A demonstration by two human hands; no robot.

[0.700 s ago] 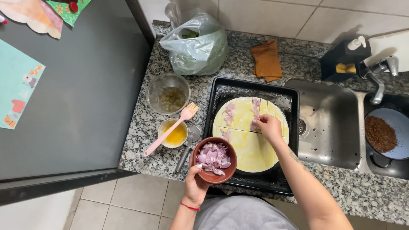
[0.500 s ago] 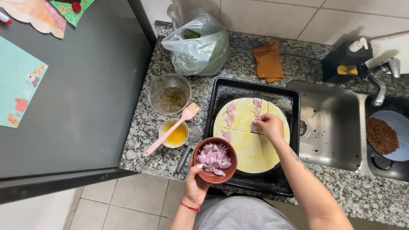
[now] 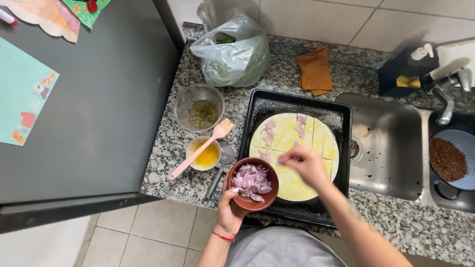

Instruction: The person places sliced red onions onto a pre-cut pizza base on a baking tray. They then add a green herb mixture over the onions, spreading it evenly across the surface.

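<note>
Onion-topping step: brown bowl point(image 3: 253, 184) is gripped by left hand point(image 3: 230, 207), right hand point(image 3: 306, 164) pinched closed over scored dough point(image 3: 297, 153); bare dough beneath is judged next.

Pretty sure I'm looking at a home kitchen: speckled granite counter point(image 3: 188, 163), steel sink point(image 3: 391, 143) with a tap point(image 3: 448, 94), tiled wall and floor, fridge top point(image 3: 84, 99) alongside.

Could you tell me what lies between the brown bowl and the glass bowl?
In the head view, the yellow cup with the pink brush sits between the brown bowl and glass bowl.
</note>
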